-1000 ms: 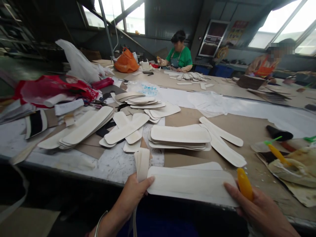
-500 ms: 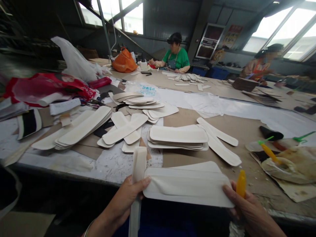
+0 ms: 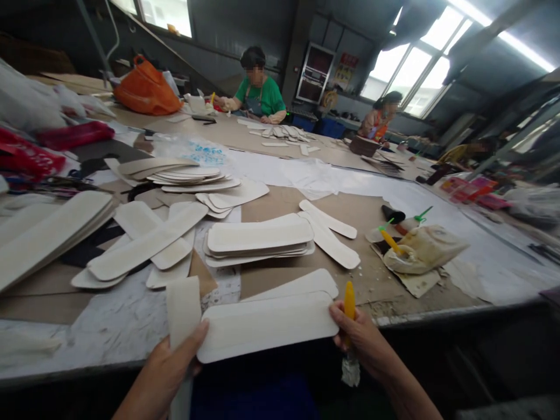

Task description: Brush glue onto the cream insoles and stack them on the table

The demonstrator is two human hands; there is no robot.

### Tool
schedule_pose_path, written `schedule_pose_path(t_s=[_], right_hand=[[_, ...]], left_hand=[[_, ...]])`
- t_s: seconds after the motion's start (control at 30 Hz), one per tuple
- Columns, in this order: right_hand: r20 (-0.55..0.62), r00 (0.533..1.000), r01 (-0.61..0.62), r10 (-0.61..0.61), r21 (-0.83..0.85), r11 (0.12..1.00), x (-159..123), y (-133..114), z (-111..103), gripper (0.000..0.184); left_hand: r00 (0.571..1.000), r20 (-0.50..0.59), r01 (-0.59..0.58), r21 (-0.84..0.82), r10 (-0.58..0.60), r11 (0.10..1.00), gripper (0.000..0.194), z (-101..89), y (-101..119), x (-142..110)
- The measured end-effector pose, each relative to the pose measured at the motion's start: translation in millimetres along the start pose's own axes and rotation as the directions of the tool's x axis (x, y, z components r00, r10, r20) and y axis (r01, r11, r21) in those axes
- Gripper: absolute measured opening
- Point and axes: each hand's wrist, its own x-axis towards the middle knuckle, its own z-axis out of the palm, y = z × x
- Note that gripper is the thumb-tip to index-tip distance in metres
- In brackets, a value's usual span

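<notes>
At the table's near edge I hold a long white rounded panel (image 3: 266, 324) flat between both hands. My left hand (image 3: 168, 364) is closed, thumb pressed on the panel's left end, and it also grips a narrow white strip (image 3: 182, 309) that stands upright. Over at the panel's right end, my right hand (image 3: 365, 344) is closed too, and it holds a yellow-handled brush (image 3: 349, 303) whose pale bristles hang below the fist. Another white panel (image 3: 291, 286) lies on the table just behind the held one.
Stacks of white panels (image 3: 258, 236) and loose strips (image 3: 146, 245) cover brown card on the long table (image 3: 415, 204). A glue-smeared bag with a yellow nozzle (image 3: 422, 248) lies right. An orange bag (image 3: 146, 87) is far left. Two people (image 3: 258, 90) work at the far side.
The view has swung right and the table shifted left in frame. The panel's raised crease from half a second ago has flattened; both hands keep hold of the panel.
</notes>
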Motion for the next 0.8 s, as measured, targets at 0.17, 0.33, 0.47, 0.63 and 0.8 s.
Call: schedule_pose_path(t_s=[0.17,0.33,0.47,0.63,0.8], right_hand=[[-0.082,0.996,0.026,-0.037,-0.136,0.990,-3,-1,6,0.042],[-0.199,0.980,-0.042,-0.008,-0.248,0.968,-3,2,10,0.045],[-0.270,0.963,-0.061,-0.008,-0.249,0.967,-5,3,12,0.044],[-0.209,0.977,-0.047,0.030,-0.077,0.996,-6,7,9,0.040],[-0.022,0.994,-0.099,0.105,0.200,0.975,-7,18,9,0.038]], left_hand=[[0.997,0.049,-0.061,-0.015,0.062,0.998,0.039,1.8,5,-3],[0.995,0.020,-0.101,-0.048,0.102,0.994,0.035,1.3,8,-5],[0.993,0.021,-0.117,-0.096,0.119,0.989,0.032,-0.2,5,-7],[0.994,0.081,-0.062,-0.191,0.078,0.980,0.028,-2.9,3,-6],[0.965,0.242,0.187,-0.370,-0.100,0.910,0.031,-1.4,9,-9]])
